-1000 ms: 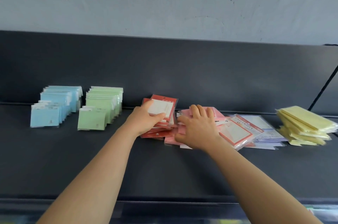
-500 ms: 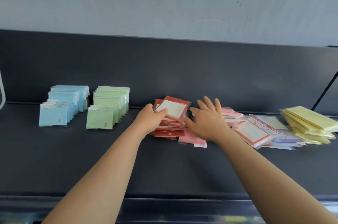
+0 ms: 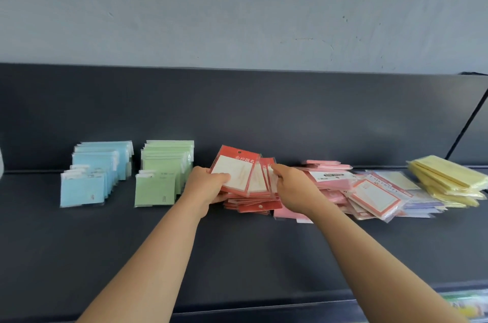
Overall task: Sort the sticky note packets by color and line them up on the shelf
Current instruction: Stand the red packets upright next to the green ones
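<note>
The left hand [image 3: 208,188] is gripping a fan of red packets [image 3: 235,174] from its left side, thumb across the white front panel and fingers curled behind. The right hand [image 3: 293,188] is pinching the fan's right edge, its fingers drawn together on the last packets. The fan is being held raised and roughly upright just above the loose red pile [image 3: 253,204], long axis running bottom to top, red headers uppermost and leaning slightly left. The relation that matters is lateral: the green row [image 3: 163,172] is standing just beside the left hand, on its left, with the blue row [image 3: 97,172] beyond it. Both rows are running front to back on the shelf [image 3: 237,256]. In my judgement the red row belongs next to the green one, so the left hand is the nearer to that place, and the pile underneath is occupying it at present. To the right, pink packets [image 3: 327,177], a red-bordered white packet [image 3: 377,196], purple packets [image 3: 422,206] and a yellow stack [image 3: 449,180] are lying unsorted and overlapping. Writing: the front red header is carrying white Chinese characters, apparently 金榜题名. The bordered packet is showing "UNIVERSITY" along its top edge, tilted. A pink packet's label is bearing a dark printed band, inverted and too small to read.
</note>
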A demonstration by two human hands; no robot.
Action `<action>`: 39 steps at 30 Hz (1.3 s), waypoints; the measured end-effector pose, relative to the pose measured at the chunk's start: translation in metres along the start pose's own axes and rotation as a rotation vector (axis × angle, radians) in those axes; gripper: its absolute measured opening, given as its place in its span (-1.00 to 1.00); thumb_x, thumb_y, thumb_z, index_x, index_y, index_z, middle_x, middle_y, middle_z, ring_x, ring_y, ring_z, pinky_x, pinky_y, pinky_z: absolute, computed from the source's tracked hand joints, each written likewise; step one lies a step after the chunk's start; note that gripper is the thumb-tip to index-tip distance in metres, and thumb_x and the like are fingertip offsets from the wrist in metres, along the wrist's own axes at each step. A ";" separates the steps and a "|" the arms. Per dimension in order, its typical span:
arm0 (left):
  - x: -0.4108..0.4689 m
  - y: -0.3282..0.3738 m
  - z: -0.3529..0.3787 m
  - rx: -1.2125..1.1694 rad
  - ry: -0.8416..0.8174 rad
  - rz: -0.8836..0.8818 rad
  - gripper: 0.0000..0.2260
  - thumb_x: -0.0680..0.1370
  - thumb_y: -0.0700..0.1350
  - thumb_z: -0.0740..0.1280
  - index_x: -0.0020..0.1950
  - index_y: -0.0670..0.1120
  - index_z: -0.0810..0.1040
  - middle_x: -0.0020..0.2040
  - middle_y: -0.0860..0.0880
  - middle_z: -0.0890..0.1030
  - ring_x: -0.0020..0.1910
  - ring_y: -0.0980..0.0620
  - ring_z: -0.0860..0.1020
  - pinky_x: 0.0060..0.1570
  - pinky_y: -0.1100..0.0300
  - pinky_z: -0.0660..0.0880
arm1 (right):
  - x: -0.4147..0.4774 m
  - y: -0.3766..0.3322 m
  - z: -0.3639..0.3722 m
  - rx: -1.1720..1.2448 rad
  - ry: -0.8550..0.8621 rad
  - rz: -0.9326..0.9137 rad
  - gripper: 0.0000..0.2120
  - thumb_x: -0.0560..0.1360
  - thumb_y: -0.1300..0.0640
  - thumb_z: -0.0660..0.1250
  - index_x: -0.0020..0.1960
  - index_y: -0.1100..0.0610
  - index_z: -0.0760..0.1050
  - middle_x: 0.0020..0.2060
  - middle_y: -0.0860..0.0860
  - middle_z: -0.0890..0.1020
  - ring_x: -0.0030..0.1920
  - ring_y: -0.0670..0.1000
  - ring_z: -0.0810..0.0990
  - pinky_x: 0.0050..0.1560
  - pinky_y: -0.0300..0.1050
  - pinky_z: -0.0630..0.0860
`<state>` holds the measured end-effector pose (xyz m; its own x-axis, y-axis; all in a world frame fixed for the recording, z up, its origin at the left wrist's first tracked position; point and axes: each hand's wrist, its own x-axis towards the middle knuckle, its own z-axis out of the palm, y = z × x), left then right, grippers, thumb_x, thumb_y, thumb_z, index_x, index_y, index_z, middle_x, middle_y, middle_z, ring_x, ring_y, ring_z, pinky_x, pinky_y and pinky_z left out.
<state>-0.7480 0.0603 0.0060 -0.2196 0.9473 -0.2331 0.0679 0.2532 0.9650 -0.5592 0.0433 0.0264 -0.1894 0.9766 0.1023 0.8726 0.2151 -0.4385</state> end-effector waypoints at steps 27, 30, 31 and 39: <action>-0.053 -0.023 -0.042 0.136 -0.179 0.265 -0.63 0.51 -0.20 0.42 0.25 0.07 0.44 0.09 0.17 0.59 0.04 0.25 0.54 -0.16 0.34 0.46 | -0.031 -0.027 0.022 0.716 0.081 0.044 -0.64 0.44 0.30 0.42 0.19 0.04 0.51 -0.03 -0.04 0.67 -0.01 -0.04 0.66 0.01 -0.02 0.63; -0.054 -0.027 -0.047 0.204 -0.181 0.248 -0.65 0.52 -0.12 0.42 0.24 0.05 0.40 0.11 0.13 0.58 0.06 0.19 0.54 -0.03 0.25 0.49 | -0.035 -0.026 0.027 0.681 -0.051 0.002 -0.70 0.46 0.32 0.38 0.15 0.08 0.55 -0.02 -0.03 0.68 0.00 -0.03 0.67 0.06 -0.02 0.62; -0.054 -0.029 -0.047 0.204 -0.167 0.241 -0.66 0.53 -0.11 0.41 0.26 0.04 0.39 0.12 0.11 0.58 0.08 0.17 0.54 0.00 0.21 0.49 | -0.034 -0.025 0.026 0.647 -0.032 -0.002 -0.69 0.47 0.34 0.34 0.17 0.11 0.56 0.00 -0.03 0.67 0.02 -0.04 0.66 0.07 -0.09 0.60; -0.055 -0.033 -0.050 0.050 -0.075 0.191 -0.77 0.61 -0.22 0.25 0.16 0.07 0.54 0.10 0.11 0.64 0.12 0.09 0.57 0.15 0.07 0.49 | -0.006 -0.016 0.009 0.193 0.108 0.144 -0.74 0.56 0.18 0.23 -0.27 0.15 0.25 -0.35 0.02 0.32 -0.34 0.02 0.31 -0.38 -0.16 0.19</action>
<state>-0.7869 -0.0099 -0.0074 -0.1253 0.9905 -0.0569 0.1496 0.0755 0.9859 -0.5759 0.0346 0.0245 -0.0107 0.9931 0.1168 0.7831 0.0810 -0.6165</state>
